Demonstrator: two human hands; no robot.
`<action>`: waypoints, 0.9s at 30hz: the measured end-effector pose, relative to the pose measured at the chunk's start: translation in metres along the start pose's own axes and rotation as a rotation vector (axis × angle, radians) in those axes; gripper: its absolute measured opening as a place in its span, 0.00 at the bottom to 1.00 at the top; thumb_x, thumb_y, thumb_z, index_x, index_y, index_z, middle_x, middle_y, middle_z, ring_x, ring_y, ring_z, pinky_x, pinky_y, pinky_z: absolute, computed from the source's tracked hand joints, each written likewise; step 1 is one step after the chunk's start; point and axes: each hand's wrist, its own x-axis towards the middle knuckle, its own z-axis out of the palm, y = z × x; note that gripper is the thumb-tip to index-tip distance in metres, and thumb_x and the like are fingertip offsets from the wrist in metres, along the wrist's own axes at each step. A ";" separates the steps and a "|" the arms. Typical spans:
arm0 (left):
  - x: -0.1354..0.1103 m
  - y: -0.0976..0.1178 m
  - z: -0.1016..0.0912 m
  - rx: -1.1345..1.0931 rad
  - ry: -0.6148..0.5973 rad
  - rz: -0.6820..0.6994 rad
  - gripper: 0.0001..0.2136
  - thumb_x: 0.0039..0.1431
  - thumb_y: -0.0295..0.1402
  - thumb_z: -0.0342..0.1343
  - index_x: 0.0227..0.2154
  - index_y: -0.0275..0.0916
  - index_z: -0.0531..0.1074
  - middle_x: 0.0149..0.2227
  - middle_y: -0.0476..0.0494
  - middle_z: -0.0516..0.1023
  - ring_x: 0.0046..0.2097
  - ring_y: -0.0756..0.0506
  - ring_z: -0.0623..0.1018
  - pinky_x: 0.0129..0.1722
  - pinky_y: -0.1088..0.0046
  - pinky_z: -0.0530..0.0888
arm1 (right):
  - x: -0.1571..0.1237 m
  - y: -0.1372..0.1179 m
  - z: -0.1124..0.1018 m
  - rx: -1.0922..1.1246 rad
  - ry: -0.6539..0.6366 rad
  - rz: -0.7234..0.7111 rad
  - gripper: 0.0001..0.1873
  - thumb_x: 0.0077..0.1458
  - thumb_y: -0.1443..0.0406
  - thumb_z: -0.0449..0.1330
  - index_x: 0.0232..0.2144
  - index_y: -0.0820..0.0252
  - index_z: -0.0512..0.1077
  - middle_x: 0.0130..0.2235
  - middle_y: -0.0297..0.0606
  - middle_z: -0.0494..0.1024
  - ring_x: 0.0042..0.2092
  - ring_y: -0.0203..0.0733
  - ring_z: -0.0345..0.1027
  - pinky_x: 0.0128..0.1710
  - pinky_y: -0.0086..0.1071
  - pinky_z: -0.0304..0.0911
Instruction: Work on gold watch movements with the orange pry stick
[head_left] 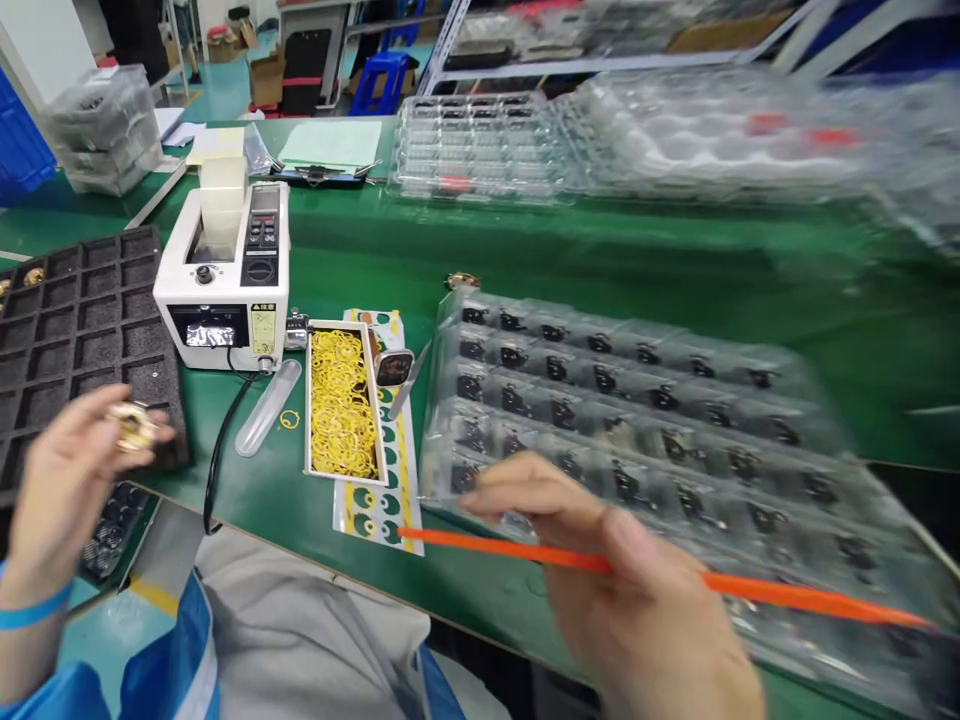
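Note:
My left hand is raised at the lower left, fingers pinched round a small gold-coloured metal part, just in front of a black foam tray. My right hand is blurred at the lower middle and grips a long thin orange stick that runs across it from left to right. Its fingers reach over the near edge of a clear plastic blister tray that holds several small black parts.
A white tape dispenser stands on the green table. Beside it lie a box of yellow rings, a sticker sheet and a clear tube. Stacks of clear trays fill the back.

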 end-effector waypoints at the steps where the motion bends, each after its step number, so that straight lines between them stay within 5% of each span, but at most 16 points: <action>1: -0.010 -0.013 0.022 -0.063 -0.107 -0.110 0.18 0.53 0.34 0.69 0.46 0.37 0.76 0.37 0.43 0.87 0.37 0.43 0.86 0.30 0.78 0.81 | -0.006 -0.001 0.004 0.025 -0.025 0.010 0.27 0.68 0.51 0.47 0.30 0.52 0.80 0.23 0.35 0.74 0.27 0.41 0.69 0.28 0.35 0.65; 4: -0.028 -0.045 0.068 -0.285 -0.365 -0.304 0.16 0.53 0.38 0.69 0.43 0.37 0.78 0.37 0.41 0.87 0.39 0.41 0.86 0.35 0.74 0.83 | -0.023 -0.002 0.014 0.061 -0.094 -0.006 0.28 0.69 0.48 0.45 0.34 0.54 0.80 0.23 0.36 0.76 0.27 0.41 0.71 0.27 0.34 0.68; 8: -0.035 -0.064 0.094 -0.452 -0.486 -0.337 0.13 0.58 0.40 0.65 0.44 0.40 0.78 0.40 0.42 0.86 0.44 0.40 0.86 0.43 0.68 0.83 | -0.042 -0.001 0.023 0.016 -0.076 -0.099 0.10 0.67 0.64 0.55 0.41 0.56 0.78 0.33 0.40 0.81 0.35 0.43 0.77 0.33 0.34 0.74; 11: -0.039 -0.066 0.099 -0.467 -0.497 -0.295 0.10 0.62 0.37 0.62 0.45 0.42 0.77 0.43 0.44 0.86 0.46 0.41 0.85 0.45 0.67 0.82 | -0.049 0.004 0.033 -0.021 -0.031 -0.090 0.10 0.61 0.73 0.58 0.40 0.56 0.76 0.32 0.39 0.82 0.35 0.42 0.78 0.34 0.33 0.75; 20: -0.049 -0.071 0.096 -0.348 -0.540 -0.178 0.12 0.67 0.35 0.57 0.51 0.47 0.76 0.50 0.43 0.83 0.52 0.41 0.82 0.49 0.66 0.81 | -0.048 0.012 0.050 0.030 0.003 -0.020 0.12 0.58 0.75 0.59 0.37 0.54 0.78 0.32 0.34 0.84 0.33 0.40 0.80 0.34 0.30 0.77; 27: -0.047 -0.066 0.094 -0.288 -0.560 -0.283 0.14 0.64 0.40 0.60 0.50 0.43 0.76 0.49 0.39 0.83 0.52 0.35 0.82 0.48 0.60 0.81 | -0.042 0.024 0.044 0.105 -0.116 -0.163 0.13 0.59 0.75 0.58 0.40 0.57 0.79 0.35 0.38 0.84 0.35 0.40 0.80 0.33 0.29 0.77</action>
